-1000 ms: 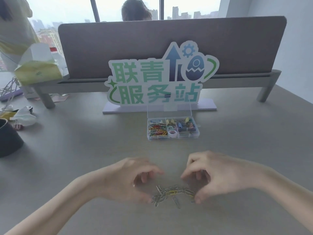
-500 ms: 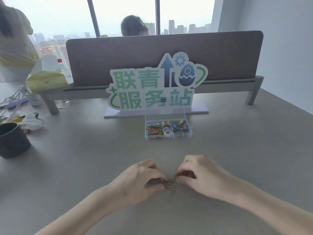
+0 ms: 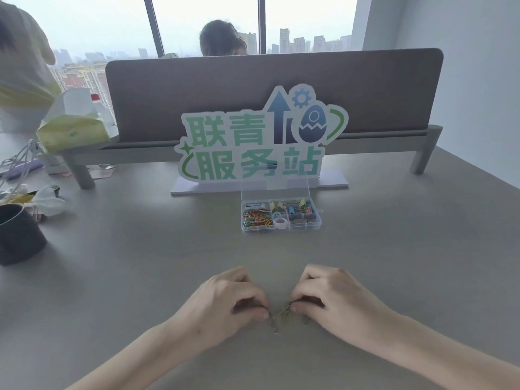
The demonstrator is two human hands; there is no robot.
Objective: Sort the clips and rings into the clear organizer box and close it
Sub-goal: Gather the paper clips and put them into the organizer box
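Two hands are seen low on the grey bench [image 3: 140,277], nearer the camera than the clear organizer box [image 3: 281,228], which serves as the landmark here. The left hand [image 3: 225,302] is curled, its grip pinched on one end of a small bunch of paper clips [image 3: 282,312]; the right hand [image 3: 332,299] is likewise curled, its grip pinched on the other end of the same bunch. The clips lie between the two grips, on or just above the bench surface, and one silver clip [image 3: 273,325] sticks out below the left thumb. How many clips are held cannot be told. The organizer box stands well beyond the hands, its transparent lid [image 3: 275,188] raised upright at the back. Within the box, coloured clips are seen in the left compartment, a pale ring of tape [image 3: 280,222] in the middle front, and binder clips to the right. Directly behind the box stands a green and white sign [image 3: 253,142]. Far to the left of the box a dark cup [image 3: 19,235] is seen.
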